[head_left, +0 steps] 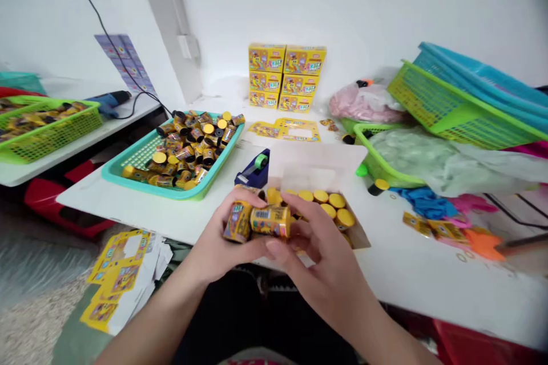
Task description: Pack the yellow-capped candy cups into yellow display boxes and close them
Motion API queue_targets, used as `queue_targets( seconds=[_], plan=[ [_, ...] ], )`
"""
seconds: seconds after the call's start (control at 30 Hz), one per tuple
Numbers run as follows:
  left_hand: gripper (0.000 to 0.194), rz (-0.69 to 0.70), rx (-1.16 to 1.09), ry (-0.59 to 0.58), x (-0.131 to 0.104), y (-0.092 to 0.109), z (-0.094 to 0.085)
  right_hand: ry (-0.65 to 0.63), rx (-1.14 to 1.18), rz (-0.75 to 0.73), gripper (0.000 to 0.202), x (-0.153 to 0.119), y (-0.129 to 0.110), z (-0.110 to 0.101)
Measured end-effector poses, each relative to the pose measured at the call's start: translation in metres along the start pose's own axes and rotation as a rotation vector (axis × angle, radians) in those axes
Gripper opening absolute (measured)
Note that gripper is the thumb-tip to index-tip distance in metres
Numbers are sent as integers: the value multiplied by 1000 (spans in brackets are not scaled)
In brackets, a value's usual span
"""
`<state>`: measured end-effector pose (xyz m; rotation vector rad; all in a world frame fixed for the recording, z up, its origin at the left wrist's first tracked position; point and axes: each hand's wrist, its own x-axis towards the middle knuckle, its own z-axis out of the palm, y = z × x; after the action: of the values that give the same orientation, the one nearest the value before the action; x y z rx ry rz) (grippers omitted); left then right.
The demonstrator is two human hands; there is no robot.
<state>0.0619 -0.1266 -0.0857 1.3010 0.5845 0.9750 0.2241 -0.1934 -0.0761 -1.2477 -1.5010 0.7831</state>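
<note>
My left hand (218,239) is closed around several small yellow printed canisters (238,221), held in front of the table edge. Another canister (270,221) lies on its side between both hands. My right hand (319,256) has its fingers curled at that canister's right end, its thumb touching my left fingertips. Right behind the hands stands an open carton (359,234), partly hidden by them. Upright canisters with yellow lids (337,201) fill the part of it that shows, and its pale flap (317,154) is folded back.
A turquoise basket (113,171) of loose canisters stands left, beside a blue tape dispenser (252,168). Stacked yellow boxes (286,77) and a flat carton (285,128) are at the back. Green baskets (385,168), plastic bags and coloured scraps occupy the right.
</note>
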Motion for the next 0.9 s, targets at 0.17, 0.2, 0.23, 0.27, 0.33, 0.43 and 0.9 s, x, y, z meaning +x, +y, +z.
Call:
queue_targets(
  seconds=[0.17, 0.2, 0.23, 0.27, 0.33, 0.43, 0.9],
  plan=[
    [44, 186, 147, 24, -7, -2, -12, 9, 32, -85, 40, 0, 0, 8],
    [44, 182, 87, 21, -6, -4, -14, 25, 40, -103, 38, 1, 0, 10],
    [43, 162, 9, 20, -5, -7, -16, 51, 38, -122, 37, 3, 0, 11],
    [41, 133, -75, 18, -3, -9, -16, 89, 31, -140, 36, 4, 0, 11],
    [39, 69, -221, 21, 0, -12, -16, 168, 36, -162, 35, 8, 0, 6],
    [38, -13, -335, 43, 3, -13, -16, 253, 72, -135, 37, 15, 2, -19],
    [37, -131, -662, 47, -2, 8, -27, -236, -778, -192, 56, 15, 28, -49]
  ],
)
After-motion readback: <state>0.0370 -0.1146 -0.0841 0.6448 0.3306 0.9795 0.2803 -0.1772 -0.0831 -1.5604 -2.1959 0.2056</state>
